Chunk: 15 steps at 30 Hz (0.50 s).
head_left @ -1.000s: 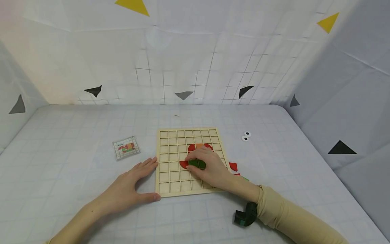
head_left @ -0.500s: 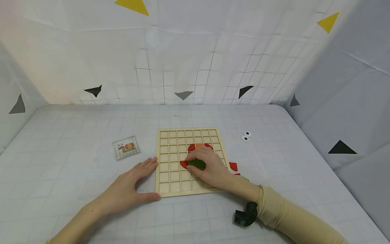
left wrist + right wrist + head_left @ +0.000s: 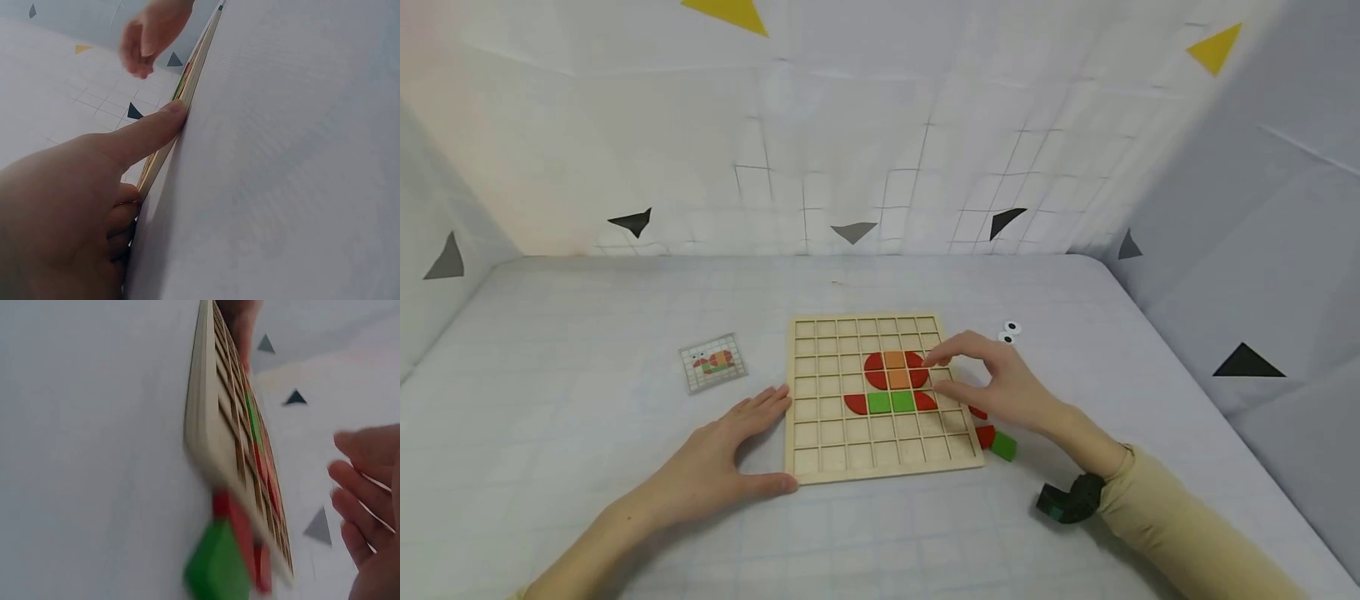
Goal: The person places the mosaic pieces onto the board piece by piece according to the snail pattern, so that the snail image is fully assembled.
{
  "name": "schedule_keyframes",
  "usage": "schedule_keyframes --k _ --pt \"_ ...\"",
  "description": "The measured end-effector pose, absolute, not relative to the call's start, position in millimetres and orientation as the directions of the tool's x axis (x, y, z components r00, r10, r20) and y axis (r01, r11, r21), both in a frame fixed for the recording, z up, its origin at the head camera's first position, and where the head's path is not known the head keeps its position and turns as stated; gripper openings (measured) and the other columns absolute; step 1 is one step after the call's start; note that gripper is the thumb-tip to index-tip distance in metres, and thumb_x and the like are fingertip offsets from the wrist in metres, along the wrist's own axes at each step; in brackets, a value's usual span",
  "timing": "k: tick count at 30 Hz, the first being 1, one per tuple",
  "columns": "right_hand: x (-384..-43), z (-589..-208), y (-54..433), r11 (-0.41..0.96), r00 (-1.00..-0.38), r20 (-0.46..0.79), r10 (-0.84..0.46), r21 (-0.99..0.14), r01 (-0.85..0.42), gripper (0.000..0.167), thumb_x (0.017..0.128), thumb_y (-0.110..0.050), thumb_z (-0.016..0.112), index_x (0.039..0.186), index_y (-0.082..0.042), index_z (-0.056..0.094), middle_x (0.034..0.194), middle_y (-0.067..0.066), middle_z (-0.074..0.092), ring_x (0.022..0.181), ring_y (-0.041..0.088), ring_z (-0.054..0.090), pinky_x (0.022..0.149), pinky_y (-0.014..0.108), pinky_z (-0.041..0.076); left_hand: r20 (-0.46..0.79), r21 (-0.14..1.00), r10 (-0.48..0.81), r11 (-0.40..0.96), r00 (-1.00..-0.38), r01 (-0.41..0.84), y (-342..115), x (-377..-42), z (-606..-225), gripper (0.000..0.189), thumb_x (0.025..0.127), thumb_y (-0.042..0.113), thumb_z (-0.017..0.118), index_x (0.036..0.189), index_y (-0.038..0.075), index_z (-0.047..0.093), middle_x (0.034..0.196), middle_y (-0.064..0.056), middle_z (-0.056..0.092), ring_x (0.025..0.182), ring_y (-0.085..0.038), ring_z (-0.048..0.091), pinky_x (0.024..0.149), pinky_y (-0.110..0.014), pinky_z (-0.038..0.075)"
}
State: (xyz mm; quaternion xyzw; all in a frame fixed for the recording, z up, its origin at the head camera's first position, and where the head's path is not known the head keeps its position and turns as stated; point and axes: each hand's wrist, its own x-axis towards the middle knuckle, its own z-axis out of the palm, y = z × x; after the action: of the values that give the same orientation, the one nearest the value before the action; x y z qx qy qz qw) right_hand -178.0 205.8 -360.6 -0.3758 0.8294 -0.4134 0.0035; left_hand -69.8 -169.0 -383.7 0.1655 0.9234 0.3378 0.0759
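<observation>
Drawing back rightward from two flat green square tiles (image 3: 891, 402), the bare right hand (image 3: 1003, 385) is hovering, fingers parted and holding nothing, by the pale wooden grid board's (image 3: 887, 477) right side. Those tiles are lying in its cells between red quarter-round tiles (image 3: 856, 404). The bare left hand (image 3: 722, 458) is touching its left edge, fingers extended.

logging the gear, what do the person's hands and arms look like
The left hand and right hand wear no gloves. A beige sleeve, wrinkled near its cuff, stops short of the right hand; a black device with a teal patch sits by the cuff. The left forearm is bare nearly to the picture's edge.
</observation>
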Motion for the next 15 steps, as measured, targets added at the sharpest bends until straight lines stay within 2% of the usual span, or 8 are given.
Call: schedule_keyframes --k 3,6,11,15 --pt "-178.9 -365.4 229.7 0.430 -0.746 0.219 -0.629 -0.702 -0.568 0.038 0.086 -0.019 0.081 0.121 -0.024 0.067 0.116 -0.004 0.069 0.106 0.015 0.059 0.098 0.042 0.046 -0.025 0.645 0.358 0.719 -0.933 0.259 -169.0 -70.2 -383.3 0.097 0.075 0.069 0.073 0.154 0.024 0.040 0.162 0.008 0.031 0.149 -0.034 0.030 0.114 -0.065 0.029" --pt "-178.2 -371.9 249.5 0.451 -0.757 0.160 -0.634 -0.719 -0.530 0.048 0.081 -0.020 0.085 0.125 -0.022 0.065 0.119 -0.005 0.068 0.108 0.014 0.057 0.098 0.035 0.045 -0.026 0.647 0.361 0.717 -0.932 0.259 -168.5 -70.7 -383.3 0.097 0.075 0.070 0.073 0.154 0.024 0.040 0.162 0.008 0.031 0.149 -0.035 0.030 0.114 -0.065 0.029" --pt "-174.6 -380.2 270.7 0.490 -0.758 0.064 -0.649 -0.727 -0.481 0.066 0.075 -0.031 0.089 0.134 -0.022 0.061 0.131 -0.008 0.061 0.122 0.011 0.052 0.106 0.019 0.037 -0.032 0.650 0.362 0.716 -0.932 0.255 -168.3 -70.6 -383.7 0.097 0.075 0.070 0.073 0.154 0.025 0.040 0.162 0.008 0.032 0.149 -0.035 0.030 0.114 -0.065 0.028" --pt "-173.2 -381.4 275.9 0.526 -0.737 -0.008 -0.676 -0.705 -0.475 0.078 0.070 -0.041 0.090 0.139 -0.028 0.057 0.141 -0.008 0.051 0.133 0.012 0.042 0.111 0.015 0.031 -0.047 0.654 0.351 0.719 -0.935 0.236 -168.8 -70.5 -383.3 0.098 0.074 0.068 0.075 0.155 0.026 0.039 0.162 0.009 0.030 0.150 -0.033 0.028 0.116 -0.063 0.028"
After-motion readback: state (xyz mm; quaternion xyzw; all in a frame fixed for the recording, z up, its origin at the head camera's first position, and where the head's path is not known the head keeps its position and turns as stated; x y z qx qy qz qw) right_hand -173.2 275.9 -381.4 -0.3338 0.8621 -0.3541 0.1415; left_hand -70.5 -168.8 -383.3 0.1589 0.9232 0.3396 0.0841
